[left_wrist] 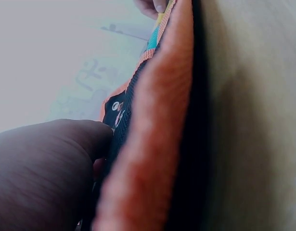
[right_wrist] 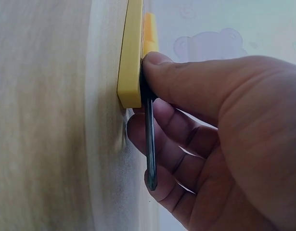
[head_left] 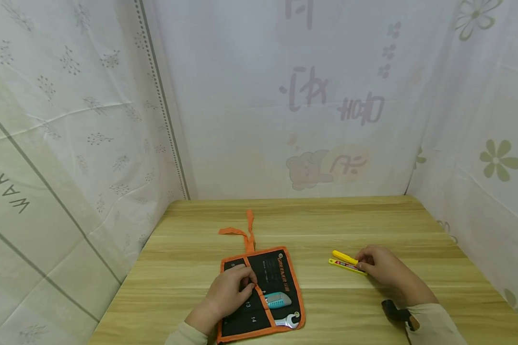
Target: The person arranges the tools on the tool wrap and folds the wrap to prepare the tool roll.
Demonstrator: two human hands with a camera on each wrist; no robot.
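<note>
A black tool pouch (head_left: 233, 326) with orange trim lies unrolled on the table. My left hand (head_left: 230, 290) rests over it, thumb and fingers pinching its orange pocket edge. In the pockets sit a teal and grey utility knife (head_left: 277, 300) and an open-end wrench (head_left: 287, 321). To the right, my right hand (head_left: 382, 263) pinches a screwdriver (head_left: 344, 257) with a yellow handle; in the right wrist view its dark shaft (right_wrist: 149, 144) points down past the curled fingers. Close beside it is a flat yellow case (right_wrist: 130, 57) with a printed label. Whether the hand also touches the case, I cannot tell.
Two orange ties (head_left: 250, 235) stretch from the pouch's far edge over the wood-grain table (head_left: 190, 249). A black strap device (head_left: 394, 311) is on the right wrist. Patterned curtains (head_left: 241, 143) hang behind the table and at both sides.
</note>
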